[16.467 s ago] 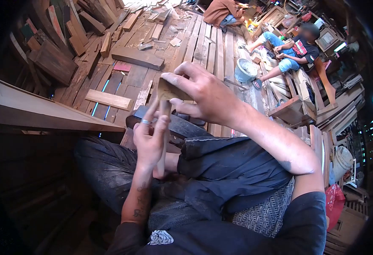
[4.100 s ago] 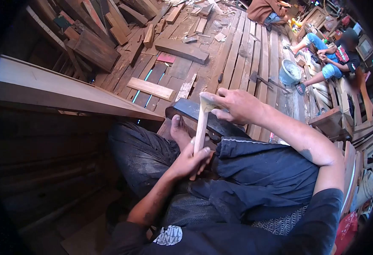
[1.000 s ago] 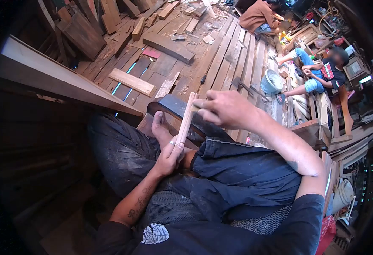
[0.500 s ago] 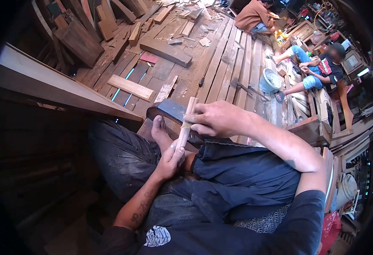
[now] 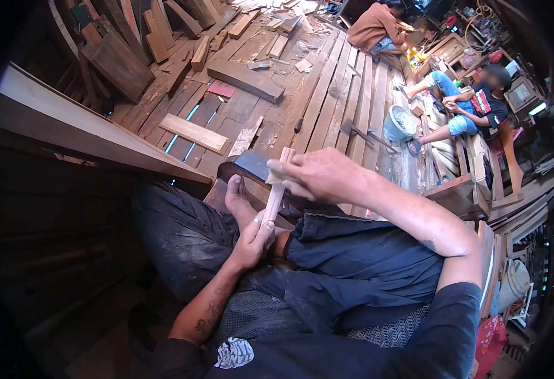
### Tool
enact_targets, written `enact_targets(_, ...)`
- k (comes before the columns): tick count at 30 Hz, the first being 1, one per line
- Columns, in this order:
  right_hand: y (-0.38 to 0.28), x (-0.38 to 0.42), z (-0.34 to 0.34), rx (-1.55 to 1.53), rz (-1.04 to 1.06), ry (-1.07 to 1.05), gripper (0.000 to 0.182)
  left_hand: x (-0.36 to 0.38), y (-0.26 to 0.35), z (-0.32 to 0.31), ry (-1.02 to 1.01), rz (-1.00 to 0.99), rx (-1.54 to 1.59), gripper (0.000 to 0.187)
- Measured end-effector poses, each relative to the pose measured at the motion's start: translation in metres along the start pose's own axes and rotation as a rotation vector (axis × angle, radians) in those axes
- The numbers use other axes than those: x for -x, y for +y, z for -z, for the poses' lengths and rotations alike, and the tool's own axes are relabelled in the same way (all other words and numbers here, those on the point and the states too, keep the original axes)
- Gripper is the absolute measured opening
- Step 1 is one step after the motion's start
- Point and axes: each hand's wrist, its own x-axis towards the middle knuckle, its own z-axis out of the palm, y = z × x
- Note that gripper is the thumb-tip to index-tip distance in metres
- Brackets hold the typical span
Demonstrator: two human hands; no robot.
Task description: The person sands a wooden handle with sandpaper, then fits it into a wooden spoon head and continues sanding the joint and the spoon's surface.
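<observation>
My left hand [image 5: 253, 243] is closed around the lower end of a short, pale wooden stick [image 5: 273, 203], which slants up and away from me. A ring shows on one of its fingers. Against the upper part of the stick, my right hand [image 5: 318, 174] presses a small yellowish-tan piece of sandpaper [image 5: 275, 175] with its fingers. Fingers and thumb lie on either side of the wood, partly covering it. Just beyond the stick is a dark, flat-topped block [image 5: 255, 165], next to my bare foot [image 5: 239, 199].
A long beam [image 5: 100, 129] runs along the left. On the plank floor lie a pale board [image 5: 195, 132], a thick timber [image 5: 245, 82], a hammer-like tool [image 5: 368, 136] and a bucket [image 5: 400, 123]. Two people sit at the upper right. Wood pieces [image 5: 116, 66] lean at the upper left.
My right hand and the sandpaper have shifted slightly left along the upper part of the stick. My left hand keeps its hold in nearly the same place.
</observation>
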Motion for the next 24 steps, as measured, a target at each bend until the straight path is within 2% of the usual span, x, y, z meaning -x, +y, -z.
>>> enact_targets(5,0.015,0.012,-0.002,0.176,-0.052,0.148,0.055,0.000,-0.001,0.000,-0.012,0.021,0.040,0.043)
enact_targets(9,0.012,0.012,0.006,0.115,-0.140,0.171,0.051,-0.001,-0.005,0.002,-0.017,0.034,0.052,0.044)
enact_targets(12,0.013,0.010,0.006,0.131,-0.068,0.185,0.052,0.000,0.005,-0.004,0.017,0.020,0.054,0.031)
enact_targets(15,0.012,0.009,0.006,0.141,-0.040,0.213,0.055,0.001,0.008,-0.005,0.012,0.049,0.077,0.031)
enact_targets(21,0.019,0.010,0.007,0.228,-0.002,0.246,0.057,0.002,0.004,0.000,-0.008,0.071,0.015,0.051)
enact_targets(24,0.012,0.008,0.010,0.231,0.000,0.205,0.057,0.001,0.002,-0.003,0.009,-0.003,-0.035,0.053)
